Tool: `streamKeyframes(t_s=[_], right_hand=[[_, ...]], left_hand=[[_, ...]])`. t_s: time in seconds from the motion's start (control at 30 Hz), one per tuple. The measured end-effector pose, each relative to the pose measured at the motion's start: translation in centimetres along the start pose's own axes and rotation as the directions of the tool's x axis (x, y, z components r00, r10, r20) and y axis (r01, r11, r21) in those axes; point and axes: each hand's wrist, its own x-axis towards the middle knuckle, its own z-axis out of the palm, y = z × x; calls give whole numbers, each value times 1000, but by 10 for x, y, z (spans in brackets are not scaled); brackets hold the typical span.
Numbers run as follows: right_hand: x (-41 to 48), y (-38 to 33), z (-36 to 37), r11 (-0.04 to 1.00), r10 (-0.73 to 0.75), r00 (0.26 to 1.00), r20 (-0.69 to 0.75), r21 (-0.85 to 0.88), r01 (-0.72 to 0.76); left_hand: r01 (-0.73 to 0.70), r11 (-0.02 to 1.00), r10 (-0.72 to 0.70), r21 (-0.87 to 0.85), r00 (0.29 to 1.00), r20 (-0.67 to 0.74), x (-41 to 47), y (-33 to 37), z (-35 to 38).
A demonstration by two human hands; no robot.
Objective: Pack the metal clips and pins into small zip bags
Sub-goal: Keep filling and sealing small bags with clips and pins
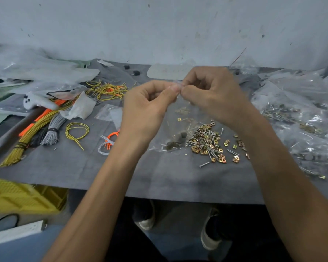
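Observation:
Both hands are raised above the grey cloth-covered table [83, 167]. My left hand [148, 108] and my right hand [212, 93] pinch the top edge of a small clear zip bag [178, 114] between thumb and fingers, fingertips nearly touching. The bag hangs down between them, and some metal pieces show faintly inside it. Below on the cloth lies a loose pile of brass-coloured metal clips and silver pins [208, 142].
Clear bags filled with clips and pins [295, 118] are heaped at the right. Bundles of yellow, orange and grey wires [38, 133] and a white controller [36, 103] lie at the left. A yellow crate [17, 197] stands below the table's front edge.

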Motion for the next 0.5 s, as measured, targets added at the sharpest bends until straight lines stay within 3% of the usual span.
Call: streamKeyframes(t_s=[0.5], right_hand=[[-12, 12, -29, 1000, 9, 998, -67, -18, -10]], left_hand=[[-60, 998, 58, -18, 994, -96, 7, 6, -6]])
